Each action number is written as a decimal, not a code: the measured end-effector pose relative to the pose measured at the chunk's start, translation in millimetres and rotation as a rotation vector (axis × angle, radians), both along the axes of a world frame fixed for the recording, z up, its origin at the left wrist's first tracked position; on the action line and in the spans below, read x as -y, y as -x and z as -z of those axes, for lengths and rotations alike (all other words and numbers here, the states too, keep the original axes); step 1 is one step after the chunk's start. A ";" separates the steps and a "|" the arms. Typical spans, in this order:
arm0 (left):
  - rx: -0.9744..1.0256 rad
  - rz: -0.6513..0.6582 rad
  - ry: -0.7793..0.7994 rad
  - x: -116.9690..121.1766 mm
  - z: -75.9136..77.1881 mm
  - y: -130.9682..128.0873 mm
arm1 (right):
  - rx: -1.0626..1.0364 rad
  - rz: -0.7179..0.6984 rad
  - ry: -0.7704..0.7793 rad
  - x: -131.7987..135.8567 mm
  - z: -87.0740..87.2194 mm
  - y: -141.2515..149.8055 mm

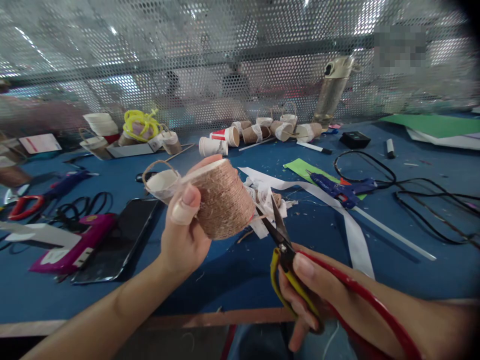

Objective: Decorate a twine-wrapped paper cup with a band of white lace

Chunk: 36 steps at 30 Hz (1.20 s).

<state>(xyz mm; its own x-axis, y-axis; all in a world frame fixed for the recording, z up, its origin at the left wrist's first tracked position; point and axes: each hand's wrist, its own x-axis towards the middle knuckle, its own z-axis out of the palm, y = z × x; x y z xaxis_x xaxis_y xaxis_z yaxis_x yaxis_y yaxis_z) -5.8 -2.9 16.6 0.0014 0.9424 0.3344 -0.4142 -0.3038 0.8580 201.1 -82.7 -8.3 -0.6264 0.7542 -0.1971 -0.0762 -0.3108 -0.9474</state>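
Observation:
My left hand (185,227) grips a paper cup wrapped in brown twine (225,200), tilted with its base toward the right. A pale wrap covers the thumb of that hand. In my right hand (303,277) is a pair of scissors (283,245) with dark blades and yellow-and-red handles. The blades are parted and their tips are close to the cup's base, near a short loose end of twine (260,217). I cannot tell whether the blades touch it. Behind the cup lie crumpled white lace scraps (268,200).
A blue glue gun (333,187) with its glue stick and cable lies at right, beside a white ribbon (354,235). A phone (122,240) and a magenta device (77,245) sit at left. Several twine-wrapped cups (257,133) and a bottle (332,92) stand along the mesh screen.

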 end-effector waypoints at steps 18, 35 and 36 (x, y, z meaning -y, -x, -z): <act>-0.118 -0.167 -0.188 6.6 3.5 -1.3 | 0.078 0.087 0.102 -14.2 -13.7 19.1; -0.087 -0.004 -0.159 5.9 1.8 1.5 | 0.287 -0.069 0.054 -20.7 -30.9 0.6; -0.084 0.036 -0.145 4.9 0.7 1.4 | 0.282 -0.066 0.056 -20.2 -28.5 -0.1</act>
